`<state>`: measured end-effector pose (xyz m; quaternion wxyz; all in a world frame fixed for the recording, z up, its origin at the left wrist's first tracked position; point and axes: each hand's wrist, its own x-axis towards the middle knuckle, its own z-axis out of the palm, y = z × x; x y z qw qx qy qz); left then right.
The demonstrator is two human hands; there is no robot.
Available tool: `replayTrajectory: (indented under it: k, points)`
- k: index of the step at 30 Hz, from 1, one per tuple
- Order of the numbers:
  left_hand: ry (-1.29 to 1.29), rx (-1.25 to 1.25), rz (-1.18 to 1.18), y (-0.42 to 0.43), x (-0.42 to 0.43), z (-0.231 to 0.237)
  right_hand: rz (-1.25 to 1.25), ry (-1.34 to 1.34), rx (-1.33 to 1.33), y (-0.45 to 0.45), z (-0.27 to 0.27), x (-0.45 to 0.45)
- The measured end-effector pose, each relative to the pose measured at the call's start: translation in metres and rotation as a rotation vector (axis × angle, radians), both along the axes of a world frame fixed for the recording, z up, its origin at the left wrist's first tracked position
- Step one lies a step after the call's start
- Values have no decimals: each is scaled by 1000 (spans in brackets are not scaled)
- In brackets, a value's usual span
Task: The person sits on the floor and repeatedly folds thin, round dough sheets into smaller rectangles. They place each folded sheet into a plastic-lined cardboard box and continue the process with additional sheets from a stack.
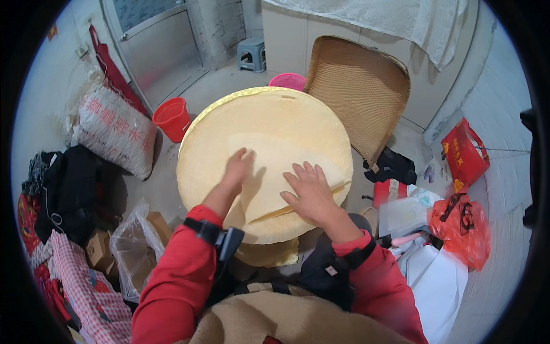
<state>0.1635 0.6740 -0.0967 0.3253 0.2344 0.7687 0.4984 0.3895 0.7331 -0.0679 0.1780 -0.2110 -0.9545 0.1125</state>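
Note:
A large stack of thin, round, pale yellow flatbread-like sheets (266, 116) lies before me on a round support, with a patterned yellow cloth edge (223, 99) showing at the far left rim. The top sheet is partly folded, and its folded edge (275, 213) runs across the near right part. My left hand (239, 165) is over the middle of the stack, slightly blurred, holding nothing that I can make out. To its right, my right hand (308, 193) rests flat on the folded part with its fingers spread. Both forearms have red sleeves with black wrist straps.
A red bucket (172, 118) and a full woven sack (116, 129) stand left. Behind the stack are a pink basin (287, 81), a blue-grey stool (252, 53) and a leaning woven tray (359, 90). Bags (459, 228) crowd the right; boxes (99, 248) and cloths (81, 279) the left.

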Motion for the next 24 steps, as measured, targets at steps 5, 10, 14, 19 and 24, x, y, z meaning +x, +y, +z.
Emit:
replayTrajectory:
  k: [5, 10, 14, 19, 24]
  points:
    - [-916, 618, 361, -64, -28, 21, -43, -263, -121, 10, -52, -7]
    - [-797, 392, 532, -89, -5, -13, 8, -260, -148, 12, -49, -5]
    - [-872, 296, 271, -94, 19, -26, 155, -213, -220, -2, -42, 2]
    - [-435, 0, -61, -74, 37, -5, 113, -239, -138, -17, -42, -9]
    - [-187, 117, 145, -93, 49, 19, 93, -38, -176, -40, -42, -28]
